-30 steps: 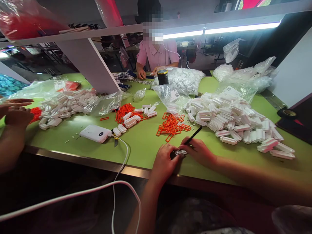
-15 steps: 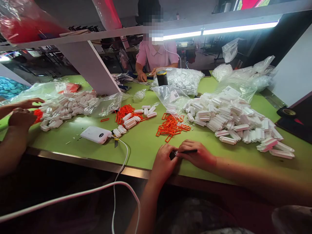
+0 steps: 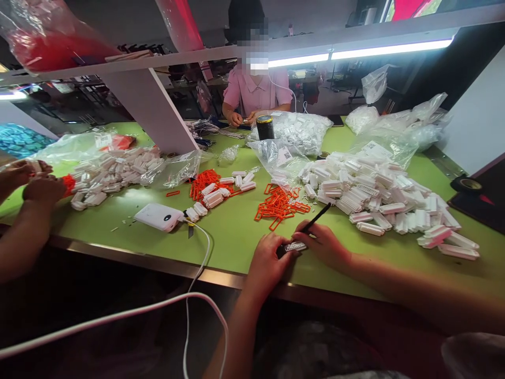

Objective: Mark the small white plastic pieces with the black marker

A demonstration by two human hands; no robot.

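My left hand (image 3: pixel 269 260) is closed around a white plastic connector housing (image 3: pixel 295 246) near the table's front edge. Rows of small holes show on the housing's upper face. Something dark shows between the hand and the housing; I cannot make out what it is. A slim black stick-like tool (image 3: pixel 320 216) is pinched in my right hand (image 3: pixel 323 246), its upper end slanting up and to the right. Its lower end is hidden by the fingers beside the housing. Just beyond my hands lies a heap of orange rectangular frames (image 3: pixel 280 206), with small white bits at its right side.
A large heap of white housings (image 3: pixel 366 192) lies to the right. On the left are a white power bank (image 3: pixel 158 217) with a cable (image 3: pixel 207 239) and more orange frames (image 3: pixel 203 181). A co-worker's hands (image 3: pixel 39 184) work at far left; another person (image 3: pixel 256 92) sits opposite.
The black tool has swung from nearly level to a steep upward slant. The housing in my left hand now shows its holed face. The left co-worker's hands have come together.
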